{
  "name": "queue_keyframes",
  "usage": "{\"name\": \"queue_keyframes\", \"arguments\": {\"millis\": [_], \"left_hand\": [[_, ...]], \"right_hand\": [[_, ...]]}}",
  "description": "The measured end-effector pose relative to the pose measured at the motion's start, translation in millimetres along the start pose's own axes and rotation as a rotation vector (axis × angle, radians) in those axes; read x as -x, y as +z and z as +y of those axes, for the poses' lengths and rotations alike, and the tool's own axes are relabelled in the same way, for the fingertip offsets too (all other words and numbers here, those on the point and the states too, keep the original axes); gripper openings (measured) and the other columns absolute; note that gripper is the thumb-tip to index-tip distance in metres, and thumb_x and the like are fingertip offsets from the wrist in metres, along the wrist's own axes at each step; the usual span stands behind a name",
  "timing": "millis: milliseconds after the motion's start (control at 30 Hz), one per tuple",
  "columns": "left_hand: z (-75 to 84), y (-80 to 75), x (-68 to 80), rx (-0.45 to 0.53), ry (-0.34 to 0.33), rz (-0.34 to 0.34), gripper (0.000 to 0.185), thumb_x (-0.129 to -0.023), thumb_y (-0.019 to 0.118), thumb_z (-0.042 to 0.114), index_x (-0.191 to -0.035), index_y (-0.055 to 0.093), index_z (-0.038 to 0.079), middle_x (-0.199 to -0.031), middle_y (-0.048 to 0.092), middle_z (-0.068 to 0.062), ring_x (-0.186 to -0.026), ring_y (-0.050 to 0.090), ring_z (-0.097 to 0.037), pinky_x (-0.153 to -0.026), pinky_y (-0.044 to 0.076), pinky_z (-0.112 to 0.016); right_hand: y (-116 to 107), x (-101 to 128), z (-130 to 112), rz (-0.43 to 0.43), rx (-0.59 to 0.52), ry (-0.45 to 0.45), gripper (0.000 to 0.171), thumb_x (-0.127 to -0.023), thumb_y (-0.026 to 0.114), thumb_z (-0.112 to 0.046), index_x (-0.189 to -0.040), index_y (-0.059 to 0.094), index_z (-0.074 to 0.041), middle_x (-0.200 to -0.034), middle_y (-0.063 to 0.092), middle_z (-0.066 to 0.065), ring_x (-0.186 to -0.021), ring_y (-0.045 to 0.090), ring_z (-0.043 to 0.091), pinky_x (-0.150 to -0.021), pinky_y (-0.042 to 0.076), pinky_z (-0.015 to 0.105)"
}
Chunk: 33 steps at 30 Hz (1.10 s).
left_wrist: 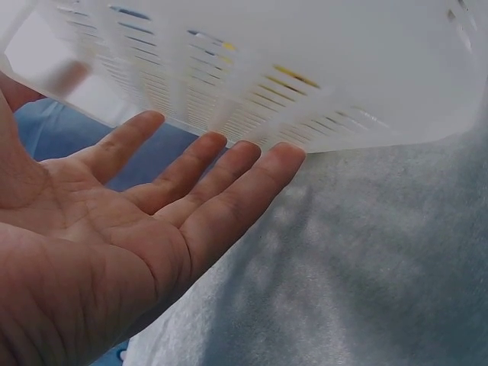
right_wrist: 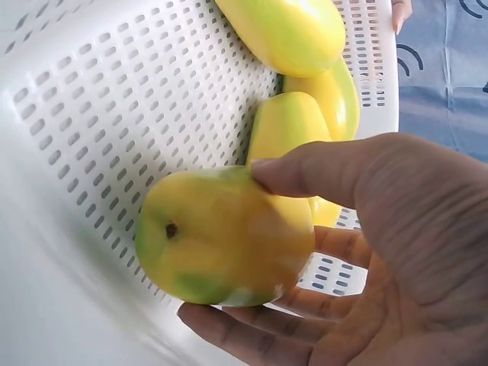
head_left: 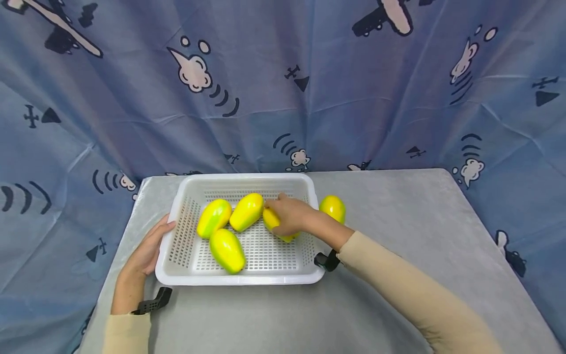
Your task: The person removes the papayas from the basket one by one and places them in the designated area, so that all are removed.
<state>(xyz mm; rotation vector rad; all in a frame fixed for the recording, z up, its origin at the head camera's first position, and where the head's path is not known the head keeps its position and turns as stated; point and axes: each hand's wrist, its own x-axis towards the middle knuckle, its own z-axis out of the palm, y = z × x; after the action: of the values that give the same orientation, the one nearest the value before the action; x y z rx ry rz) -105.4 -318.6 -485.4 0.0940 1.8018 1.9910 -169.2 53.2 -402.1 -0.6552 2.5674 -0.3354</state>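
A white perforated plastic basket (head_left: 252,279) lies on the table. My left hand (head_left: 148,248) holds its left side, the thumb over the rim and the fingers (left_wrist: 244,194) stretched against the outer wall. Inside the basket's right part, my right hand (head_left: 293,215) grips a yellow-green mango (right_wrist: 221,236), thumb on one side and fingers beneath. Whether this mango touches the basket floor I cannot tell. Three more mangoes lie left of it: one at the left (head_left: 214,218), one in the middle (head_left: 246,212) and one nearer the front (head_left: 227,251).
Another mango (head_left: 332,208) sits on the table just outside the basket's right wall, partly hidden by my right forearm. The grey-covered table (head_left: 420,216) extends to the right. A blue patterned curtain (head_left: 265,98) hangs behind and at both sides.
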Motion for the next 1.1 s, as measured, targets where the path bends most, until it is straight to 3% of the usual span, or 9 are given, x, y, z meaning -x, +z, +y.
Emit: {"name": "queue_keyframes", "arguments": {"millis": [133, 267, 367, 600, 933, 1100], "left_hand": [[0.4, -0.7, -0.7, -0.001, -0.004, 0.014, 0.071, -0.115, 0.031, 0.042, -0.171, -0.004, 0.015, -0.165, 0.025, -0.026, -0.126, 0.062, -0.013, -0.098, 0.055, -0.041], [-0.3, -1.7, -1.4, -0.005, -0.001, 0.019, 0.071, -0.115, 0.032, 0.041, -0.171, -0.002, 0.014, -0.152, 0.044, -0.007, -0.125, 0.063, -0.014, -0.097, 0.056, -0.04], [-0.3, -2.2, -0.4, -0.011, 0.001, 0.021, 0.071, -0.115, 0.033, 0.042, -0.171, -0.001, 0.015, -0.146, 0.047, 0.002, -0.124, 0.063, -0.015, -0.097, 0.056, -0.041], [-0.6, -0.1, 1.4, -0.021, 0.001, 0.037, 0.07, -0.115, 0.032, 0.042, -0.172, -0.001, 0.017, -0.163, 0.03, -0.023, -0.124, 0.062, -0.015, -0.096, 0.056, -0.042], [-2.8, -0.5, 0.5, -0.009, -0.011, 0.032, 0.072, -0.115, 0.034, 0.043, -0.172, -0.002, 0.018, -0.151, 0.042, -0.002, -0.124, 0.062, -0.013, -0.098, 0.055, -0.04], [-0.9, -0.8, -0.1, -0.019, -0.009, 0.036, 0.071, -0.115, 0.033, 0.042, -0.172, -0.002, 0.017, -0.154, 0.04, -0.006, -0.124, 0.062, -0.012, -0.097, 0.055, -0.04]], "right_hand": [[-2.1, 3.4, -0.7, 0.006, -0.006, -0.009, 0.07, -0.094, 0.078, -0.026, -0.157, 0.05, -0.017, -0.146, 0.056, 0.018, -0.111, 0.06, 0.028, -0.099, 0.055, 0.047], [-3.7, 8.4, 0.2, 0.031, -0.027, -0.031, 0.07, -0.094, 0.078, -0.025, -0.157, 0.05, -0.015, -0.146, 0.057, 0.018, -0.112, 0.061, 0.028, -0.099, 0.055, 0.048], [-6.5, 12.1, 0.9, 0.057, -0.049, -0.044, 0.071, -0.093, 0.078, -0.025, -0.157, 0.05, -0.015, -0.146, 0.057, 0.018, -0.11, 0.062, 0.028, -0.097, 0.056, 0.047], [-13.9, 23.2, 7.1, 0.114, -0.149, -0.063, 0.067, -0.093, 0.078, -0.025, -0.154, 0.051, -0.02, -0.145, 0.055, 0.014, -0.107, 0.062, 0.026, -0.092, 0.056, 0.045], [-15.6, 36.7, 24.8, 0.256, -0.292, -0.159, 0.071, -0.094, 0.077, -0.024, -0.157, 0.046, -0.017, -0.159, 0.048, 0.013, -0.132, 0.056, 0.03, -0.105, 0.053, 0.051], [-15.6, 41.3, 35.0, 0.329, -0.459, -0.193, 0.072, -0.095, 0.078, -0.02, -0.158, 0.042, -0.018, -0.159, 0.045, 0.009, -0.136, 0.055, 0.034, -0.097, 0.061, 0.044]]}}
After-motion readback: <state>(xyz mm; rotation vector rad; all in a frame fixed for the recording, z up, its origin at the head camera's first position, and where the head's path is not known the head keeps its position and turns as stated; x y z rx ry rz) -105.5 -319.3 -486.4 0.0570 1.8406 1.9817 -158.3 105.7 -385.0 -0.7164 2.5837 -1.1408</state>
